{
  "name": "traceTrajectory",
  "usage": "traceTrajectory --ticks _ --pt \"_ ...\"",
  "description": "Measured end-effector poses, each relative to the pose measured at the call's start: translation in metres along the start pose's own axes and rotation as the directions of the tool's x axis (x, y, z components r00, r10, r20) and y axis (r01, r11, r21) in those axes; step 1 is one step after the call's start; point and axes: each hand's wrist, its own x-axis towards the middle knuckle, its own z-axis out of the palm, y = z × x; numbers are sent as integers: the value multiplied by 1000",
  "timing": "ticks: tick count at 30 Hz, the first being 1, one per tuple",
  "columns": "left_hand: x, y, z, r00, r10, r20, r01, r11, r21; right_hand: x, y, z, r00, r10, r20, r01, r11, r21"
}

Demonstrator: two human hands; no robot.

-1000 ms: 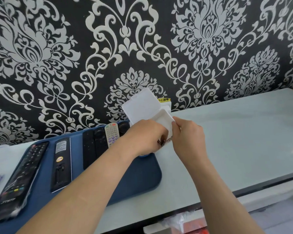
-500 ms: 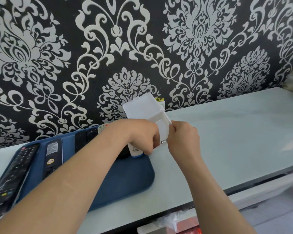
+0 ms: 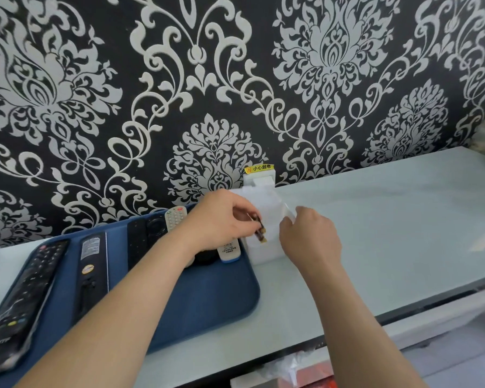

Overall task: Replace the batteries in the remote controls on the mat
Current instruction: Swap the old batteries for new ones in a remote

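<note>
A white plastic box (image 3: 263,247) sits on the pale table just right of the blue mat (image 3: 207,298), its lid swung back. My left hand (image 3: 221,219) is over the box, pinching two dark batteries (image 3: 259,231) with gold ends. My right hand (image 3: 308,239) rests against the box's right side, fingers curled on its edge. On the mat lie several remotes: a long black one (image 3: 20,298) at the far left, a black one with labels (image 3: 91,273), a black pair (image 3: 143,236), a grey one with coloured buttons (image 3: 174,217), and a white one (image 3: 228,249) partly under my left hand.
A white wall socket with a yellow warning label (image 3: 259,175) stands behind the box against the patterned wallpaper. The table (image 3: 389,233) stretches right to its front edge. Below the edge are plastic wrap and something red (image 3: 305,376).
The box has come down from a tilted, lifted hold onto the table with its lid folded back. My left hand now holds two batteries above it.
</note>
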Motion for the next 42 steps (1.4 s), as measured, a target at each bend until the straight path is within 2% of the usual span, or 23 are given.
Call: traceTrajectory --ticks 2,4,5,7,10,14,16,18,20,22,23,24,25,27,28,29,32,35,37,42 --pt "-4 -2 1 985 -61 -163 13 961 -276 -3 -7 -4 986 -103 -130 106 994 14" --pt "-11 -4 -3 959 -157 -234 19 864 -503 -6 -15 -6 944 -242 -223 294 926 237" --pt "-14 -4 -3 952 -194 -237 25 820 -572 -9 -18 -9 936 -295 -194 349 855 382" --pt "-25 -8 -6 946 -239 -220 38 754 -655 -17 -32 -9 921 -388 -37 334 739 585" --pt "-35 -12 -5 931 -308 -199 48 639 -767 -25 -45 -2 885 -466 5 349 670 655" --pt "-51 -17 -13 879 -432 -203 15 451 -893 -35 -66 12 919 -393 -1 267 621 737" --pt "-61 -21 -23 840 -489 -235 -42 372 -927 -42 -80 19 945 -322 54 140 549 824" --pt "-70 -30 -36 789 -546 -281 -162 256 -953 -48 -93 27 950 -275 149 -14 439 898" --pt "-79 -40 -52 764 -587 -267 -253 108 -961 -52 -102 35 936 -279 214 -103 364 926" --pt "-88 -53 -64 775 -597 -208 -251 11 -968 -56 -113 43 916 -335 221 -85 378 922" --pt "-93 -61 -70 781 -596 -185 -208 32 -978 -59 -120 48 906 -367 213 -50 406 912" --pt "-96 -68 -73 785 -591 -184 -137 124 -983 -61 -125 52 898 -392 200 -9 438 899" --pt "-99 -74 -75 790 -575 -211 -45 288 -956 -65 -130 56 887 -421 191 31 467 884" --pt "-109 -83 -79 825 -493 -276 128 640 -758 -72 -140 63 854 -486 186 112 521 846" --pt "-116 -86 -81 847 -444 -293 163 741 -651 -77 -146 68 836 -516 187 156 550 820" --pt "-120 -89 -82 861 -406 -308 170 798 -578 -79 -148 71 825 -534 187 203 588 783" --pt "-134 -99 -92 828 -352 -436 180 904 -388 -86 -155 83 796 -576 188 337 679 652" --pt "-144 -113 -102 693 -374 -616 326 925 -194 -101 -160 97 732 -655 186 599 750 282" --pt "-150 -119 -106 633 -386 -671 350 916 -197 -116 -165 105 714 -668 210 674 737 54" --pt "-154 -126 -106 663 -397 -635 338 915 -220 -140 -181 131 720 -629 293 680 724 -116"
